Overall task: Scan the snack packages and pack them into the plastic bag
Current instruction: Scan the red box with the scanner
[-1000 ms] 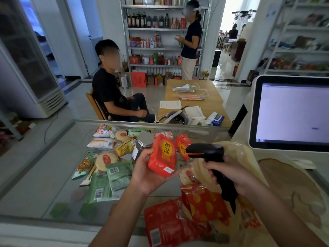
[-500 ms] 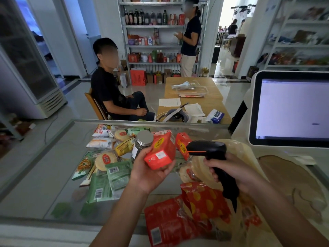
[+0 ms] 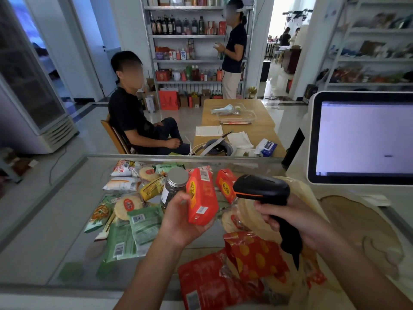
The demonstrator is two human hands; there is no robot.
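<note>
above counter: left hand (image 3: pixel 182 222) gripping red snack box (image 3: pixel 201 196), barcode up; right hand (image 3: pixel 288 217) clutching scanner (image 3: pixel 262 189)

My left forearm (image 3: pixel 145 276) comes up from the bottom edge, bare, angled toward the middle. My left hand (image 3: pixel 181 222) sits palm-up and grips a red pack (image 3: pixel 202 198): thumb (image 3: pixel 182 196) pressed on its left face, fingers curled under and behind its lower end. My right forearm (image 3: pixel 357 269), bare as well, runs in from the lower right corner toward the left. My right hand (image 3: pixel 288 222) is wrapped round the handle of a scanner (image 3: pixel 263 189), fingers curled across its front. The two hands are about level with each other, near but apart, both held above the table (image 3: pixel 55 220).
</note>
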